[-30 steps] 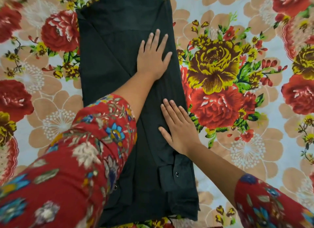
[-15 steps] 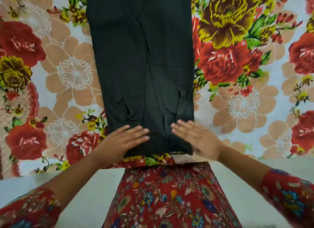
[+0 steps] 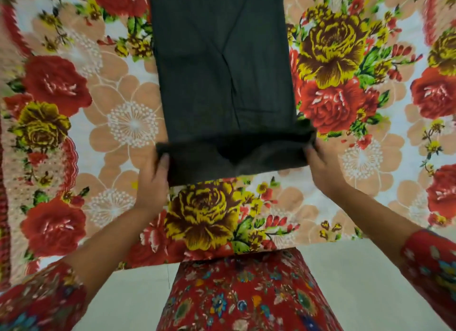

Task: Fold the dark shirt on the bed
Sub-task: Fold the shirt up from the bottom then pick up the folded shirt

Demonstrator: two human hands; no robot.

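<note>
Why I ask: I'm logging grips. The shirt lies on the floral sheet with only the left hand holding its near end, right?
No: the head view shows the left hand and the right hand both gripping the shirt by its near end. It does lie on the floral sheet.

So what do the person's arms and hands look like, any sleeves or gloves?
The left sleeve and right sleeve are red, printed with small blue, yellow and white flowers, and leave the forearms bare. The left hand and right hand wear no gloves.
</note>
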